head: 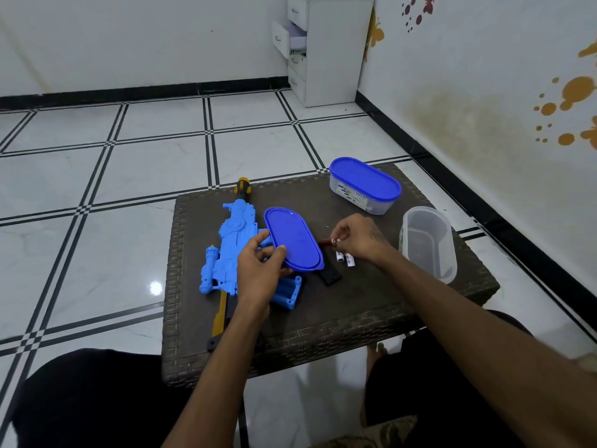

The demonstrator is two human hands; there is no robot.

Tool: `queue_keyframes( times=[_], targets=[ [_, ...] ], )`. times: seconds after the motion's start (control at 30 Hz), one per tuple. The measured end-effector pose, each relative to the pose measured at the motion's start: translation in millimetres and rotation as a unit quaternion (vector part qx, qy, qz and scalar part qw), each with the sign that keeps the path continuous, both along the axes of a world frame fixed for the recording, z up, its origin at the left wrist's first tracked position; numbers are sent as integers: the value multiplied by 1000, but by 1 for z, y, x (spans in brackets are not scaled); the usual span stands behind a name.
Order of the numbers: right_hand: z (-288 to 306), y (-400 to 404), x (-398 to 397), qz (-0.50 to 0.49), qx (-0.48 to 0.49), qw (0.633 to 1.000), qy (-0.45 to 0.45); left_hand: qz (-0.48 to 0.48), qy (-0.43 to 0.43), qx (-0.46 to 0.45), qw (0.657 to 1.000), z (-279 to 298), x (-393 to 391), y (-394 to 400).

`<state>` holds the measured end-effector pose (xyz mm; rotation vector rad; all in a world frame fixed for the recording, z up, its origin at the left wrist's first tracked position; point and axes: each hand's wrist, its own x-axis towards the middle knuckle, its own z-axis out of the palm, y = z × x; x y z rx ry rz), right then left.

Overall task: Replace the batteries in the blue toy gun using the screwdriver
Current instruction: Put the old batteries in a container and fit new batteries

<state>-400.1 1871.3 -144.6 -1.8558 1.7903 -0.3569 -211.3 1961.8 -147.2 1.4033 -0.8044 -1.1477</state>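
The blue toy gun (pixel 227 247) lies lengthwise on the left part of a dark woven table (pixel 355 305), its battery bay (pixel 289 294) open near the front. My left hand (pixel 258 270) grips a blue oval lid (pixel 292 239) above the gun. My right hand (pixel 357 237) pinches a small battery (pixel 334 242) by its end. Two white batteries (pixel 345 258) lie on the table just below that hand. A black flat cover (pixel 329 276) lies beside the lid. A red-handled tool (pixel 324 243) is mostly hidden behind the lid and my fingers.
An open clear container (pixel 429 245) stands at the table's right edge. A second container with a blue lid (pixel 365 185) sits at the back right. A tiny screw (pixel 328 226) lies mid-table. A white drawer unit (pixel 326 50) stands by the far wall.
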Motion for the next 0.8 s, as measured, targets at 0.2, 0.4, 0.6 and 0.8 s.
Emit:
queue_keyframes(
  times=[0.2, 0.4, 0.6, 0.8],
  targets=[
    [1, -2, -1, 23, 14, 999, 18, -1, -2, 6, 1000, 0, -1, 0],
    [3, -3, -2, 56, 7, 996, 71, 1, 4, 3, 1000, 0, 0, 1],
    [14, -2, 10, 95, 25, 983, 153, -1, 1, 0, 1000, 1, 0, 3],
    [32, 2, -3, 55, 8, 996, 76, -12, 1, -7, 1000, 5, -7, 2]
  ],
)
